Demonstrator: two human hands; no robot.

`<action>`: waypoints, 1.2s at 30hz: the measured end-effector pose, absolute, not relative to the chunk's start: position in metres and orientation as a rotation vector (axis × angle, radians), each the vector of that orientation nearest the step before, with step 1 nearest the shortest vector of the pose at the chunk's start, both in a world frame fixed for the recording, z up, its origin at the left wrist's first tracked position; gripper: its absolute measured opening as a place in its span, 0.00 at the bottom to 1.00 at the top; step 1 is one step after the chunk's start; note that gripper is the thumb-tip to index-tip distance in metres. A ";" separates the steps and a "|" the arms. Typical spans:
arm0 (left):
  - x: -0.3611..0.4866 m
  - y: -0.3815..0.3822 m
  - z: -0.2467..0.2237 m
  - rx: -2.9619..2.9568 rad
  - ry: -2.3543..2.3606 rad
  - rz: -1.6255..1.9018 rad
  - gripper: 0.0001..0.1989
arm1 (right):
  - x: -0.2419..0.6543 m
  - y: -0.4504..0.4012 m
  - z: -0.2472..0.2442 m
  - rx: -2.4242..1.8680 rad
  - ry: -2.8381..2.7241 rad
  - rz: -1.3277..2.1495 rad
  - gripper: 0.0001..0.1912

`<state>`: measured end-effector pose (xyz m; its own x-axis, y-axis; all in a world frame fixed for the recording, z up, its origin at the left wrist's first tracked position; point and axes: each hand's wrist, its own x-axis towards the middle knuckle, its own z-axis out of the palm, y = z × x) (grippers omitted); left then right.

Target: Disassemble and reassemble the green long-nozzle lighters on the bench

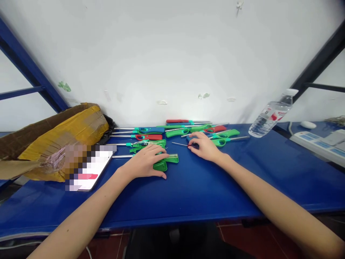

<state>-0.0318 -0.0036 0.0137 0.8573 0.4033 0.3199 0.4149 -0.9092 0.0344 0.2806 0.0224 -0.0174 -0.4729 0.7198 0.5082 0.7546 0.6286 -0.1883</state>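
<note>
From my seat I have only the head view. At the middle of the frame, my left hand (147, 162) is half open, its fingers arched over a green lighter casing (160, 166) and its thumb out toward the bottom of the frame. The fingers touch or sit just over the parts; I cannot tell whether they grip. Just right of centre, my right hand (203, 146) is closed in a pinch on what looks like a small screwdriver (180, 144), its dark handle mostly between thumb and fingers.

For good control, I'd pinch that handle near the shaft and bring the tip in line with whatever it meets before loading it, turning with the fingertips rather than the wrist. The left fingers would do best pressing the casing flat from its sides, clear of the tip. The thin shells look easy to tip or skid on the smooth blue table (205, 194), so I'd use light pressure.

The screwdriver's shaft points to the left of the frame, tip toward the left hand, its long axis nearly level with a slight rise leftward. Left of the left hand, a metal tube (122, 157) also points left, its long axis running nearly level across the picture; the hand hides its join with the green parts.
</note>
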 end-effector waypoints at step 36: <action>-0.016 -0.024 0.013 -3.003 -0.871 -0.643 0.21 | 0.286 -0.034 0.050 -1.209 -2.665 0.247 0.01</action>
